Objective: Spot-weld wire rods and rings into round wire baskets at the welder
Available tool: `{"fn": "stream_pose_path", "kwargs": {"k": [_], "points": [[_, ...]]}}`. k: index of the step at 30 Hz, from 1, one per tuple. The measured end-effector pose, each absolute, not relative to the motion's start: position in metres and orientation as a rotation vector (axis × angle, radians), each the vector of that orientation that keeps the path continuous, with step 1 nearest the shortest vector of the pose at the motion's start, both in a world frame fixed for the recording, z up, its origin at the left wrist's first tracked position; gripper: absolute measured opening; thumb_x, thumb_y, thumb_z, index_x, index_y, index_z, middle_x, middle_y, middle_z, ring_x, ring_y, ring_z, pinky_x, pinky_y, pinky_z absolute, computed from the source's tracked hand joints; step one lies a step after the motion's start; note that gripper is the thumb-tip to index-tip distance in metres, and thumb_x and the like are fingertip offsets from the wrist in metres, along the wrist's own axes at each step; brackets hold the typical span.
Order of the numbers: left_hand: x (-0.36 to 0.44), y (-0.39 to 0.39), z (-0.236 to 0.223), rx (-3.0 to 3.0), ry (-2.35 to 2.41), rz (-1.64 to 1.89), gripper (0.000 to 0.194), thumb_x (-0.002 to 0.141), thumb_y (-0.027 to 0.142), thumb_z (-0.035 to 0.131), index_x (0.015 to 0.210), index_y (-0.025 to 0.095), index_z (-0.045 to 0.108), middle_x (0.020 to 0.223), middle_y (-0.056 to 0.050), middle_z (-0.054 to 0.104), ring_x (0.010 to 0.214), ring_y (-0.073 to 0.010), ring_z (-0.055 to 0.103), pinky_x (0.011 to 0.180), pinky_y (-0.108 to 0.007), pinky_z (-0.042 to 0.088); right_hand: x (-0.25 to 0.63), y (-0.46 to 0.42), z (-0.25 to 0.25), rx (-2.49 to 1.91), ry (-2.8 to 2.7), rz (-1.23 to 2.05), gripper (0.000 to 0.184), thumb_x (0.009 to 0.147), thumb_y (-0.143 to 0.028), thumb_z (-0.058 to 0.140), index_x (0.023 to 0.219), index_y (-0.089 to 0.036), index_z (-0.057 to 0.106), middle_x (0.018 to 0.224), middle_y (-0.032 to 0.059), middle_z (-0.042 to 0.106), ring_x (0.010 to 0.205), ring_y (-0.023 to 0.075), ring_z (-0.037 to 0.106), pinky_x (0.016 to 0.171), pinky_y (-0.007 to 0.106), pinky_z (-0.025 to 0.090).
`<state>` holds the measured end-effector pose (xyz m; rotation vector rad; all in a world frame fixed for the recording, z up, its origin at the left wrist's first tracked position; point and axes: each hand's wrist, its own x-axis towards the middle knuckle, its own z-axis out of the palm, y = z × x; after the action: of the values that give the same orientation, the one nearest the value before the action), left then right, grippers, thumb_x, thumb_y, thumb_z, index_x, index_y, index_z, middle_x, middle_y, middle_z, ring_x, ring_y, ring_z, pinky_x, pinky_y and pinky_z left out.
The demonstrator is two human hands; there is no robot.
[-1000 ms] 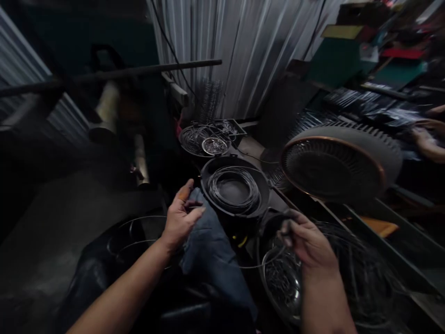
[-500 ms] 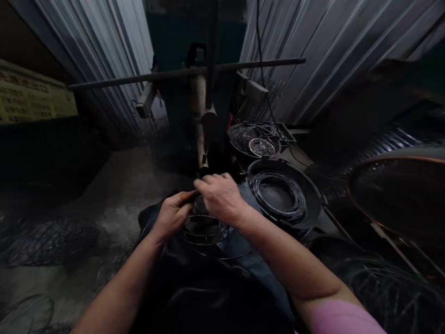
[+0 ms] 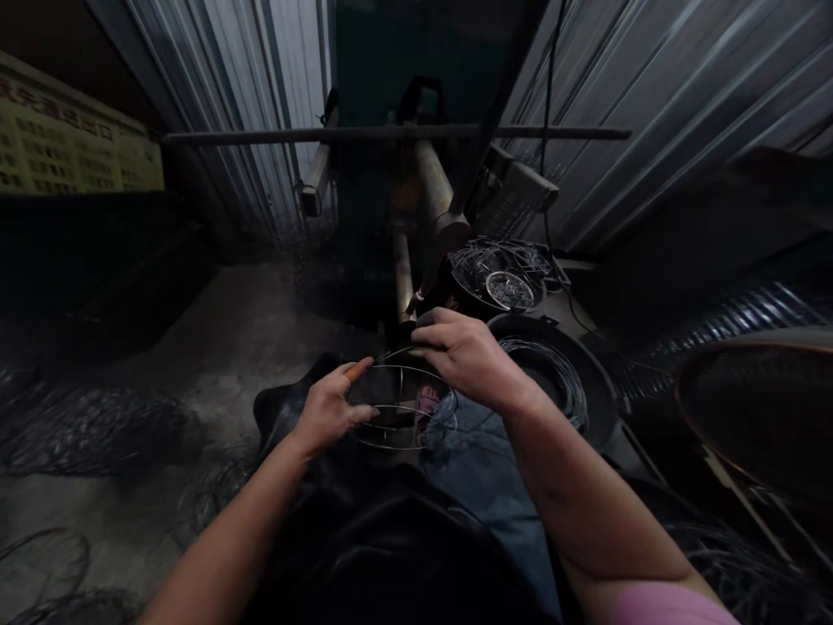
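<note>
— Wavy metal walls (image 3: pixel 214 104) stand behind a gray concrete floor (image 3: pixel 214 338). What is that round thing?

— It is a wire frame (image 3: pixel 400 406), made of thin, shiny rings joined by short bars. It is held up over a leg in blue jeans (image 3: pixel 482 460).

— What are the hands doing?

— The left hand (image 3: pixel 325 408) is curled, with its thumb and fingers pinching the near side of the frame. The right hand (image 3: pixel 465 351) is closed over the far edge, gripping it.

— What is that little orange bit?

— It is an orange bit (image 3: pixel 357 371) by the left fingers. I cannot tell what it is.

— What could go wrong?

— The wire looks thin and springy, so a sharp end could poke a finger, or a ring could slip and bend. The loose wire (image 3: pixel 97 425) on the floor could catch a foot. Dim light makes small ends hard to see.

— What is nearby?

— A black pan (image 3: pixel 586 382) sits just past the right hand, with a smooth wire coil (image 3: pixel 543 373) inside.
</note>
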<state>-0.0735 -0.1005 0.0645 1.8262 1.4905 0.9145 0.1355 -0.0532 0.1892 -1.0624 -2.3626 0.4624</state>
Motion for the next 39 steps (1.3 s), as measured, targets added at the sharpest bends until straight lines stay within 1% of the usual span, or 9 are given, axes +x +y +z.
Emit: {"fn": "stream_pose_path", "kwargs": {"k": [2, 5, 9, 15, 18, 21, 25, 28, 39], "points": [[-0.076, -0.092, 0.077, 1.905, 1.531, 0.988, 0.068, 0.067, 0.022, 0.07, 0.132, 0.023, 0.053, 0.129, -0.005, 0.057, 0.115, -0.0225, 0.055, 0.102, -0.034, 0.042, 0.143, -0.05, 0.188, -0.986, -2.261, 0.549, 0.009, 0.082, -0.014, 0.064, 0.08, -0.018, 0.072, 0.081, 0.0024, 0.059, 0.074, 0.0128, 0.057, 0.068, 0.023, 0.044], [-0.075, -0.082, 0.089, 2.0, 1.586, 1.1, 0.069, 0.069, 0.02, 0.069, 0.135, 0.024, 0.05, 0.128, -0.005, 0.058, 0.115, -0.0216, 0.056, 0.102, -0.033, 0.041, 0.154, -0.043, 0.164, -1.026, -2.008, 0.652, 0.007, 0.081, -0.021, 0.066, 0.083, -0.02, 0.073, 0.079, 0.002, 0.059, 0.074, 0.0139, 0.058, 0.068, 0.024, 0.045], [-0.067, -0.07, 0.09, 2.078, 1.543, 1.2, 0.062, 0.073, 0.02, 0.067, 0.133, 0.029, 0.053, 0.129, -0.004, 0.056, 0.116, -0.0212, 0.055, 0.101, -0.033, 0.043, 0.162, -0.033, 0.124, -1.071, -1.686, 0.789, 0.007, 0.076, -0.026, 0.069, 0.077, -0.02, 0.072, 0.073, 0.0012, 0.058, 0.07, 0.014, 0.057, 0.064, 0.024, 0.045], [-0.054, -0.052, 0.075, 2.232, 1.489, 1.268, 0.053, 0.077, 0.018, 0.064, 0.128, 0.03, 0.058, 0.127, -0.006, 0.056, 0.115, -0.0226, 0.055, 0.099, -0.036, 0.046, 0.167, -0.022, 0.097, -1.09, -1.509, 0.665, 0.01, 0.075, -0.029, 0.068, 0.071, -0.02, 0.069, 0.07, 0.0014, 0.057, 0.068, 0.0148, 0.054, 0.064, 0.027, 0.045], [-0.053, -0.045, 0.068, 2.315, 1.513, 1.289, 0.045, 0.078, 0.019, 0.063, 0.122, 0.028, 0.062, 0.128, -0.008, 0.055, 0.118, -0.0252, 0.054, 0.1, -0.04, 0.045, 0.17, -0.016, 0.088, -1.071, -1.465, 0.623, 0.009, 0.075, -0.027, 0.068, 0.071, -0.019, 0.068, 0.07, 0.0015, 0.057, 0.067, 0.0148, 0.055, 0.063, 0.028, 0.045], [-0.054, -0.036, 0.065, 2.391, 1.498, 1.328, 0.04, 0.079, 0.02, 0.064, 0.118, 0.025, 0.066, 0.128, -0.01, 0.055, 0.117, -0.0264, 0.054, 0.1, -0.041, 0.046, 0.171, -0.011, 0.083, -1.068, -1.429, 0.583, 0.008, 0.075, -0.026, 0.069, 0.07, -0.019, 0.068, 0.071, 0.0015, 0.057, 0.067, 0.0149, 0.055, 0.063, 0.028, 0.046], [-0.056, -0.024, 0.063, 2.46, 1.478, 1.365, 0.038, 0.078, 0.021, 0.065, 0.116, 0.021, 0.067, 0.126, -0.012, 0.056, 0.115, -0.0267, 0.056, 0.099, -0.04, 0.047, 0.169, -0.003, 0.082, -1.043, -1.416, 0.525, 0.009, 0.076, -0.025, 0.069, 0.069, -0.019, 0.067, 0.07, 0.0011, 0.057, 0.067, 0.0146, 0.054, 0.064, 0.028, 0.046], [-0.058, -0.015, 0.061, 2.47, 1.488, 1.379, 0.036, 0.078, 0.023, 0.067, 0.114, 0.02, 0.068, 0.125, -0.013, 0.057, 0.113, -0.0266, 0.057, 0.098, -0.039, 0.048, 0.167, 0.006, 0.081, -1.06, -1.434, 0.47, 0.012, 0.076, -0.028, 0.069, 0.069, -0.019, 0.067, 0.07, 0.0016, 0.057, 0.067, 0.0153, 0.055, 0.067, 0.03, 0.046], [-0.061, 0.012, 0.057, 2.348, 1.432, 1.41, 0.036, 0.078, 0.027, 0.067, 0.114, 0.025, 0.068, 0.126, -0.008, 0.058, 0.116, -0.0256, 0.056, 0.103, -0.042, 0.044, 0.164, 0.032, 0.074, -1.099, -1.473, 0.377, 0.017, 0.078, -0.035, 0.068, 0.072, -0.019, 0.067, 0.071, 0.0021, 0.057, 0.068, 0.0163, 0.054, 0.07, 0.033, 0.046]]}}
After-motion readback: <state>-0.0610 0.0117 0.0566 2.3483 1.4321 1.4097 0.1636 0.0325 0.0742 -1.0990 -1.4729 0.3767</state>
